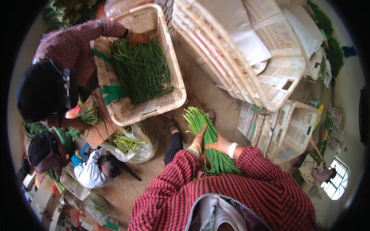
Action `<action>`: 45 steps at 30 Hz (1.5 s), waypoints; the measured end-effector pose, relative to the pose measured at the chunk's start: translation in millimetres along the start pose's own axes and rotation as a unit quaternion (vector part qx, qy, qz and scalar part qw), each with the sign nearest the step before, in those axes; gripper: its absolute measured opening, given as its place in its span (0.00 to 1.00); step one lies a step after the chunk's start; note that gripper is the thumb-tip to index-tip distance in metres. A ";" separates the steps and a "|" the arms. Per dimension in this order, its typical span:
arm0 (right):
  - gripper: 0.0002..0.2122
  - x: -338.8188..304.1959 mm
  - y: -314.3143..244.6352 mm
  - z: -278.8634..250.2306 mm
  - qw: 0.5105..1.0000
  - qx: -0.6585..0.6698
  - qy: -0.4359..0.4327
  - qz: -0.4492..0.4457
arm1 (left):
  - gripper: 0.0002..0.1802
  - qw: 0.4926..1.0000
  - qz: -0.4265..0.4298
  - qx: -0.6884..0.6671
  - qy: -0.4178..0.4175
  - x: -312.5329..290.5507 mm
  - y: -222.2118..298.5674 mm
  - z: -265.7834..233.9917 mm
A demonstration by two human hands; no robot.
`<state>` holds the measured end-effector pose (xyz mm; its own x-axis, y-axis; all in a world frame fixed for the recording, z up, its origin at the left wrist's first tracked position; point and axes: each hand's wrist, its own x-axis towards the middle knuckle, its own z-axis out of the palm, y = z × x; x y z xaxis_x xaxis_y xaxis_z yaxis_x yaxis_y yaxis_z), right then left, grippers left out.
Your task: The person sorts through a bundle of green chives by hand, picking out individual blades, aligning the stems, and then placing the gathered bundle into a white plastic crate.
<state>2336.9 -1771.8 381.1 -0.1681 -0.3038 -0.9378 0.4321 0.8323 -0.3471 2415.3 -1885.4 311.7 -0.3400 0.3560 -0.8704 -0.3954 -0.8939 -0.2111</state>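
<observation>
Both my hands are wrapped round a large bunch of green chives (208, 133), held in front of my chest. My left hand (199, 139) is closed on its left side, with a pale cuff at the wrist. On the other side, my right hand (221, 144) grips the same bunch, thumb over the stalks, and a white band circles that wrist. The pale cut ends point away from me and the dark leaf tips hang toward my body. My fingers under the bunch are hidden.
A white plastic crate (178, 92) with similar greens stands at the upper left; a co-worker's hand (139, 37) reaches into it. Nested white crates (277, 82) lean at the upper right, more crates (296, 127) below them. A clear plastic bag (144, 152) of trimmings sits left.
</observation>
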 end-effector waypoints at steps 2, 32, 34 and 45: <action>0.59 56.6 56.4 11.9 0.998 -0.018 -0.001 0.061 | 0.33 0.999 -0.025 -0.005 0.030 21.0 -3.9 -19.2; 0.31 6.8 96.2 -25.3 0.822 0.546 -0.145 -0.070 | 0.20 0.943 0.060 0.328 -0.005 -100.6 12.1 1.1; 0.34 -23.9 27.3 -55.3 0.781 0.562 -0.133 -0.237 | 0.22 0.912 0.067 0.397 -0.079 -147.0 8.3 1.0; 0.37 -125.6 -4.8 -131.1 0.875 0.256 -0.154 -0.382 | 0.34 0.844 0.076 0.529 -0.041 -339.0 -6.0 27.0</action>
<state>2239.8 -1676.9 501.8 -0.3681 -0.8568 -0.3612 0.6512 0.0398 -0.7579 2509.9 -1993.4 620.0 -0.4964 0.3159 -0.8086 -0.8679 -0.2031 0.4534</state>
